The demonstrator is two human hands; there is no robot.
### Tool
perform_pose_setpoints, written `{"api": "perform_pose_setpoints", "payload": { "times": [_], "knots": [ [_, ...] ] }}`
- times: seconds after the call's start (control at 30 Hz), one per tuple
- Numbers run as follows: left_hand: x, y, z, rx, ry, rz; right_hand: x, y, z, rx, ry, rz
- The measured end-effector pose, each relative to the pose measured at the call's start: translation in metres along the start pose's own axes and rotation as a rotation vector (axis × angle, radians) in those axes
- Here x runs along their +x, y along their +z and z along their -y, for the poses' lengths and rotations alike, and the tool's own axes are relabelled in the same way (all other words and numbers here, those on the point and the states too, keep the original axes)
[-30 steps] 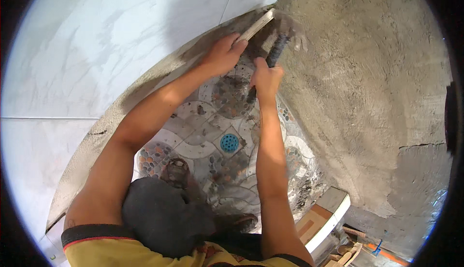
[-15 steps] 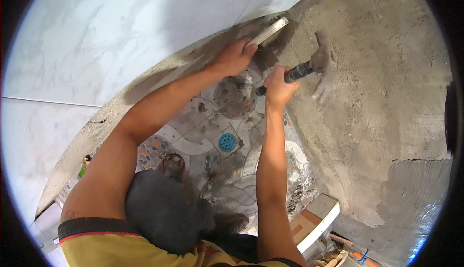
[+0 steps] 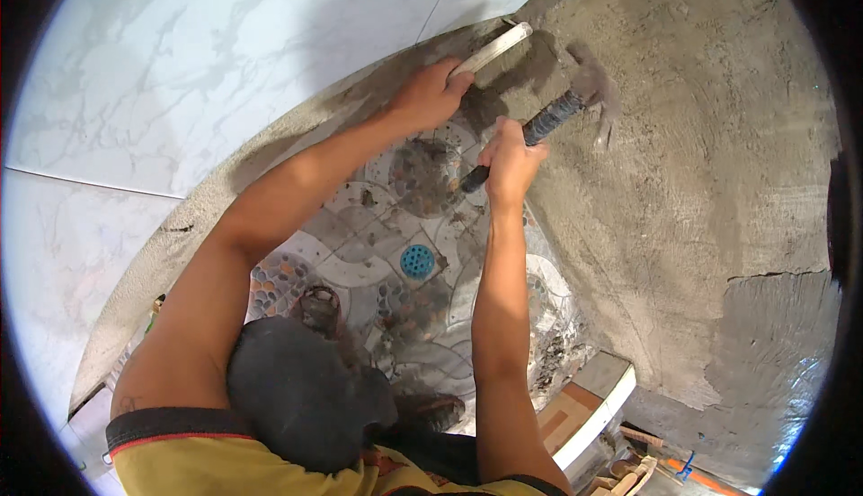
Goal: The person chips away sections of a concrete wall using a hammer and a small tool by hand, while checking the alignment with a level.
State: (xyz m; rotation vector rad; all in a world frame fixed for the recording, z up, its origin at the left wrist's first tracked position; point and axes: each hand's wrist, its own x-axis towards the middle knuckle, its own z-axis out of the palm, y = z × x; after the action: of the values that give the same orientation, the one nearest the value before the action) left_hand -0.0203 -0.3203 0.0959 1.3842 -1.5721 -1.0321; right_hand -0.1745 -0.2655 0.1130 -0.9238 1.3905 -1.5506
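My left hand (image 3: 430,94) is closed round one end of a narrow, pale bar (image 3: 496,49), whose far end points toward the corner between the tiled wall and the rough cement wall. I cannot make out what the bar is made of. Lower and to the right, my right hand (image 3: 514,162) grips a claw hammer (image 3: 554,119) by its black, wrapped handle. The hammer's head (image 3: 590,84) is up beside the cement wall, to the right of the bar and apart from it.
White marbled tiles (image 3: 207,56) cover the left wall above a bare cement strip. Rough cement (image 3: 683,137) covers the right wall. On the dirty patterned floor are a round blue drain cover (image 3: 417,261) and rubble. A pale-edged ledge (image 3: 584,406) stands lower right, near wood scraps (image 3: 629,478).
The hammer has shifted slightly up and left, its handle now more steeply tilted. The bar's far end sits a little higher and further left in view. Both grips are unchanged.
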Motion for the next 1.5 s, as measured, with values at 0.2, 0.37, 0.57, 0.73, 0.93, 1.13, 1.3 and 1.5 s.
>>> {"api": "perform_pose_setpoints", "payload": {
  "times": [0.2,0.37,0.57,0.73,0.93,1.13,1.3,1.5],
  "knots": [
    [0.003,0.004,0.014,0.019,0.139,-0.184,0.021,0.021,-0.015,-0.143,0.154,0.093],
    [0.004,0.006,0.011,0.038,0.064,-0.101,0.026,0.012,-0.026,-0.018,0.004,-0.022],
    [0.011,0.006,0.023,-0.002,0.079,-0.124,0.025,0.012,-0.013,-0.199,-0.006,0.054],
    [0.002,0.005,-0.003,-0.039,0.006,-0.062,0.034,0.010,-0.003,-0.272,0.008,0.035],
    [0.001,0.011,-0.009,-0.062,-0.052,-0.091,0.040,0.005,-0.002,-0.109,-0.066,-0.020],
    [0.003,0.019,-0.007,-0.039,-0.056,-0.059,0.036,0.000,0.005,-0.084,-0.026,0.032],
    [-0.006,0.019,0.013,-0.036,-0.154,-0.010,0.030,-0.018,0.006,-0.433,0.129,0.199],
    [-0.011,0.028,0.020,-0.027,-0.144,0.103,-0.002,-0.031,-0.005,-0.192,0.137,0.100]
  ]
}}
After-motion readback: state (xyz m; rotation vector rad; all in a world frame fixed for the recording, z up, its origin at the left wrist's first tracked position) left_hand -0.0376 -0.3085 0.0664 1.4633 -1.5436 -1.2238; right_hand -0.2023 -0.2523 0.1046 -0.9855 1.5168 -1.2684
